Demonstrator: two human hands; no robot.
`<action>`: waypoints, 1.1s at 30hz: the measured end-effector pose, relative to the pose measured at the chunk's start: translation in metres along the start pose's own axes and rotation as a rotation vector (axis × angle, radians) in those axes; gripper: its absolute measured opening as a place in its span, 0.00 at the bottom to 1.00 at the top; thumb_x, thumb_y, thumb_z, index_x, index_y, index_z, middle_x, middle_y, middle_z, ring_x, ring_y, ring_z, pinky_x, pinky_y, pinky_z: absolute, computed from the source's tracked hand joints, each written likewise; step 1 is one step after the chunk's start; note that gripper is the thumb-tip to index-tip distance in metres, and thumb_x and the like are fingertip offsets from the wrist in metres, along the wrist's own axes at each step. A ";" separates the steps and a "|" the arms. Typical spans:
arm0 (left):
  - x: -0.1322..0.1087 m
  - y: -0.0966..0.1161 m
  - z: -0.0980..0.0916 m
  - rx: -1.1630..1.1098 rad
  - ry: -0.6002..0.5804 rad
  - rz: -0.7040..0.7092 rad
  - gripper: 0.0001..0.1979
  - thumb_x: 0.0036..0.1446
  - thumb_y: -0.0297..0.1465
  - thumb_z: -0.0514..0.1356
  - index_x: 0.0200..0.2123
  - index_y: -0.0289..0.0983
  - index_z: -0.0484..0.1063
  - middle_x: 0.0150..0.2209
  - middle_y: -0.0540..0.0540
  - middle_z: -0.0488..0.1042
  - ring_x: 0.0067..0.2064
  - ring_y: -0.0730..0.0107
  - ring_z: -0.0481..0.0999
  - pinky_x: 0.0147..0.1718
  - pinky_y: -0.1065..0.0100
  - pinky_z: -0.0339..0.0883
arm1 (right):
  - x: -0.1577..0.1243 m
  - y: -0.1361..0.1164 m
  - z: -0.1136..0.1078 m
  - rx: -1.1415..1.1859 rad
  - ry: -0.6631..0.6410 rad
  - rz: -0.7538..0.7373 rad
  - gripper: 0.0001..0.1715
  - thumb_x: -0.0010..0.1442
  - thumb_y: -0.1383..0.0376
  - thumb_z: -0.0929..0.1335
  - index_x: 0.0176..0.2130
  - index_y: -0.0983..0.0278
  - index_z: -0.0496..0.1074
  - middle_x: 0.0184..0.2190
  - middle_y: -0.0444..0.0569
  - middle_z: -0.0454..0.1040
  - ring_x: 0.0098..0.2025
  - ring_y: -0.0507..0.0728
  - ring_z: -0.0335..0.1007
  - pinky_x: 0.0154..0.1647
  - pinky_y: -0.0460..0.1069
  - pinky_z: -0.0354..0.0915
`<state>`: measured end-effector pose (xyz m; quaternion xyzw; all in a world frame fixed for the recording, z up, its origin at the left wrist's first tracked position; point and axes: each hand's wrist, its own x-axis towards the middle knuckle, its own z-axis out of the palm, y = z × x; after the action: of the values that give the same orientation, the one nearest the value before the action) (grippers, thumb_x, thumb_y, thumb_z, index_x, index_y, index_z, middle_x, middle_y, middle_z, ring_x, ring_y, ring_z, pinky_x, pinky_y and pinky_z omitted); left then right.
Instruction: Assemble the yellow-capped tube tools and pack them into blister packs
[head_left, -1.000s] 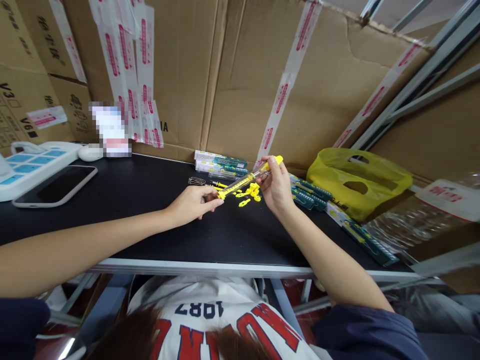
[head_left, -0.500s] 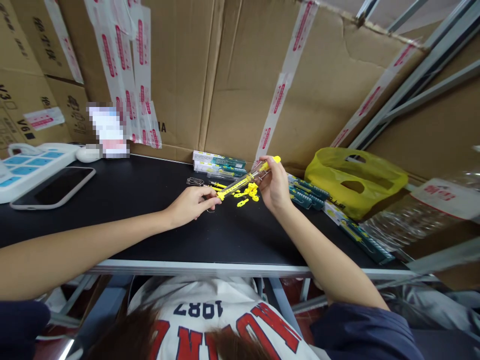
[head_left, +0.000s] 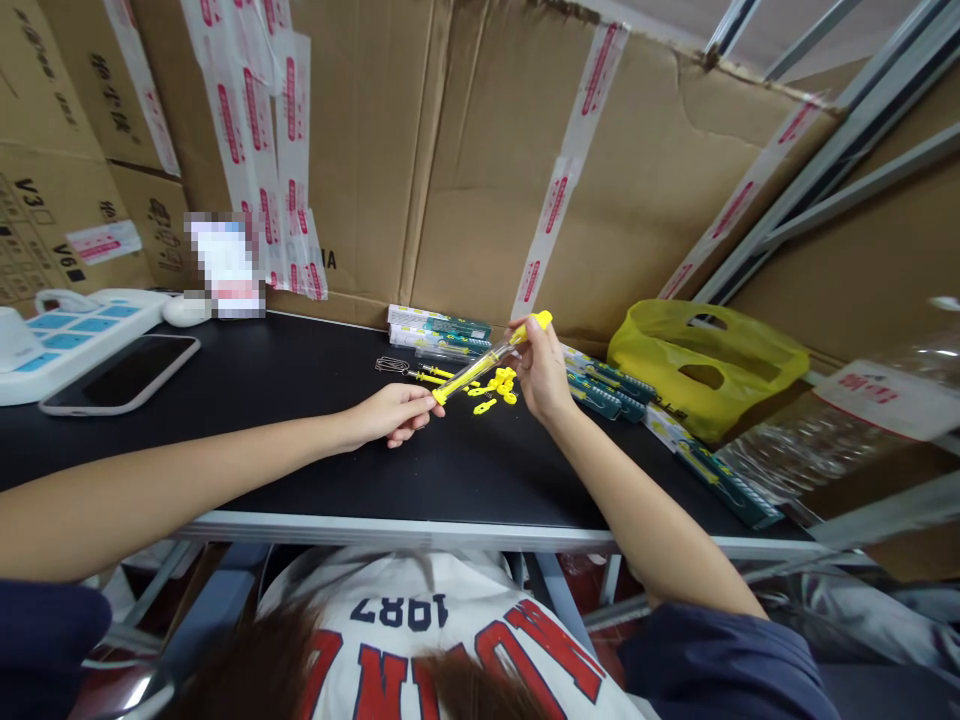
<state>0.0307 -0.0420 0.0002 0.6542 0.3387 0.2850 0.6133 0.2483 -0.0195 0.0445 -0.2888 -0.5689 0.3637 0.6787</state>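
L hand (head_left: 394, 415) pinches tester pen (head_left: 480, 365) at its low tip, R hand (head_left: 541, 375) pinches cap end. Prob light, stiff, slick plastic; best gripped at ends. Yellow clips (head_left: 499, 385) btwn hands.

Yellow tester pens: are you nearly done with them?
Done, it seems: packed pens lie at the back of the table. In hand: the left hand and right hand hold one yellow pen. Left to do, probably: loose yellow clips lie beneath it.
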 end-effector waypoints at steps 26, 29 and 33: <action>-0.008 0.007 0.000 -0.204 -0.246 -0.122 0.12 0.58 0.35 0.60 0.42 0.40 0.60 0.25 0.58 0.59 0.16 0.87 0.52 0.11 0.83 0.44 | 0.017 0.001 -0.021 -0.067 0.145 0.070 0.23 0.53 0.44 0.67 0.32 0.59 0.61 0.22 0.39 0.62 0.17 0.48 0.57 0.19 0.48 0.60; -0.006 0.009 -0.001 -0.207 -0.249 -0.100 0.12 0.59 0.35 0.60 0.42 0.40 0.59 0.25 0.58 0.58 0.16 0.87 0.51 0.11 0.83 0.44 | 0.028 -0.005 -0.033 -0.086 0.198 -0.009 0.22 0.56 0.44 0.65 0.32 0.58 0.60 0.22 0.39 0.60 0.17 0.48 0.56 0.21 0.48 0.60; -0.006 0.007 -0.001 -0.205 -0.232 -0.063 0.12 0.59 0.34 0.59 0.43 0.40 0.59 0.24 0.58 0.59 0.16 0.87 0.51 0.12 0.82 0.44 | 0.011 0.000 -0.014 -0.081 0.136 0.054 0.22 0.55 0.44 0.66 0.33 0.58 0.60 0.23 0.39 0.63 0.17 0.47 0.56 0.19 0.47 0.60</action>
<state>0.0267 -0.0467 0.0071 0.6058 0.2548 0.2212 0.7205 0.2632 -0.0103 0.0480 -0.3553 -0.5277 0.3382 0.6935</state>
